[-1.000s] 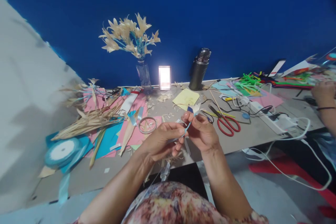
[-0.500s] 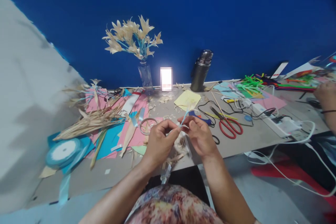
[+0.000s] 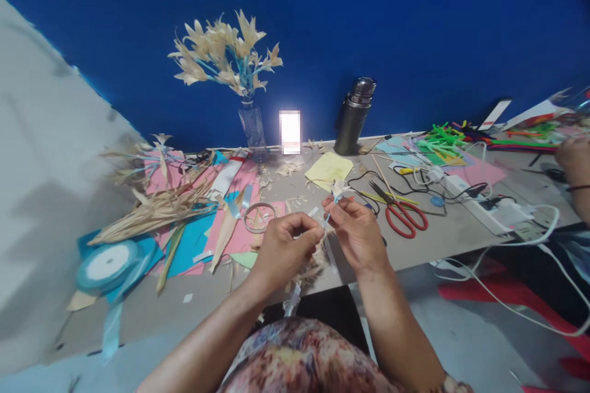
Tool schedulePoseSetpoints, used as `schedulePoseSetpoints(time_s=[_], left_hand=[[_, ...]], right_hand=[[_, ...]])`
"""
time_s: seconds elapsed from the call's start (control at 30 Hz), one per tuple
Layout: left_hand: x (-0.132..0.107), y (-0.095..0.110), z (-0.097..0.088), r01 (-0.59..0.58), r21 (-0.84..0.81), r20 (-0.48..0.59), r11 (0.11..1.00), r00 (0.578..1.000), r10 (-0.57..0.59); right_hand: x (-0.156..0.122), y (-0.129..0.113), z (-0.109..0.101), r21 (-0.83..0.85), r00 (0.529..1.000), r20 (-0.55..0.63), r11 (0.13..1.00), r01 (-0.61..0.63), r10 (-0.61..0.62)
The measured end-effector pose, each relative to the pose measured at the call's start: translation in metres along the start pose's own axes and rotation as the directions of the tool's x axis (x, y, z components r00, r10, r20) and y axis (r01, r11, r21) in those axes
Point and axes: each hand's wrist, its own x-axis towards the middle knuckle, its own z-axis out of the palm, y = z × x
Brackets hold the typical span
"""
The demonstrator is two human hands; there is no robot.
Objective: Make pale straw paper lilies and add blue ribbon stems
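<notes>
A small pale husk flower [image 3: 340, 188] with a blue-wrapped stem [image 3: 327, 217] stands upright in my right hand [image 3: 357, 230], its thumb and fingers closed around the stem just below the petals. My left hand [image 3: 290, 245] pinches at the stem's lower end; its fingertips partly hide that end. Under both hands lie husk scraps [image 3: 311, 270] on the table. A roll of clear tape [image 3: 259, 218] is left of my left hand. Scissors with red handles [image 3: 405, 219] rest to the right of my right hand.
Finished husk flowers [image 3: 225, 52] stand in a clear bottle [image 3: 252, 129] at the back, near a dark thermos [image 3: 354, 116]. Blue ribbon [image 3: 108, 264], dry husks [image 3: 152, 215] and coloured paper cover the left. A power strip [image 3: 477, 202] and another person's hand [image 3: 574, 156] are at right.
The flower has turned upright, so its pale petals now show above my right hand. My right hand has shifted slightly right, and the gap between the hands has widened a little.
</notes>
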Motion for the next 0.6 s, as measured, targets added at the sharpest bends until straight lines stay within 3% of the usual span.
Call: schedulePoseSetpoints(time_s=[0.1,0.2,0.3,0.37,0.47,0.6], left_hand=[[0.002,-0.001,-0.008,0.185,-0.205,0.173,0.961,0.973,-0.15],[0.005,-0.004,-0.012,0.349,-0.312,0.311,0.884,0.916,-0.251],[0.005,-0.006,-0.011,0.412,-0.346,0.373,0.843,0.885,-0.279],[0.003,-0.005,-0.008,0.335,-0.341,0.279,0.878,0.928,-0.245],[-0.001,0.0,-0.004,0.144,-0.204,0.041,0.968,0.99,-0.138],[-0.004,0.006,0.0,0.031,-0.04,-0.109,0.999,0.993,-0.035]], right_hand=[[-0.002,-0.004,-0.001,0.017,0.999,0.048,1.0,-0.015,0.014],[-0.003,-0.005,-0.002,0.033,0.994,0.111,0.999,-0.014,0.01],[-0.003,-0.005,-0.003,0.035,0.986,0.166,0.999,-0.025,0.019],[-0.003,-0.004,-0.005,0.012,0.984,0.176,0.999,-0.041,0.038],[-0.004,0.0,-0.006,-0.059,0.986,0.156,0.997,-0.051,0.06],[-0.009,0.005,-0.006,-0.096,0.988,0.148,0.995,-0.035,0.049]])
